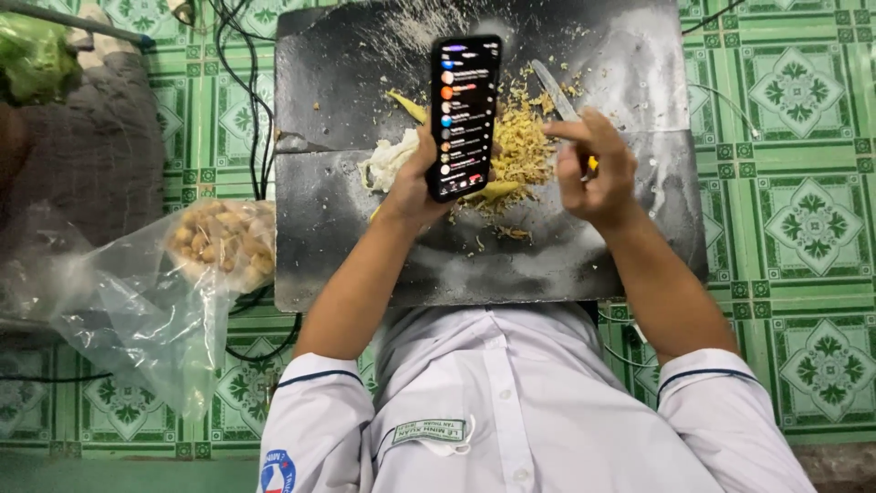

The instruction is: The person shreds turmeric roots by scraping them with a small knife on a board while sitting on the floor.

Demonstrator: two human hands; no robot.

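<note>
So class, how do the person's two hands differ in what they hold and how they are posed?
The left hand holds a phone upright, screen lit; the right hand grips a knife and points a forefinger at the phone. Both hover over the dark board by the chopped yellow scraps.

Left hand [411, 187] holds phone [464, 117] upright

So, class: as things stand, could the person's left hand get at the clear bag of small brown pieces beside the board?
Probably not yet: the left hand is holding up a phone. The bag itself lies unobstructed on that side.
</note>
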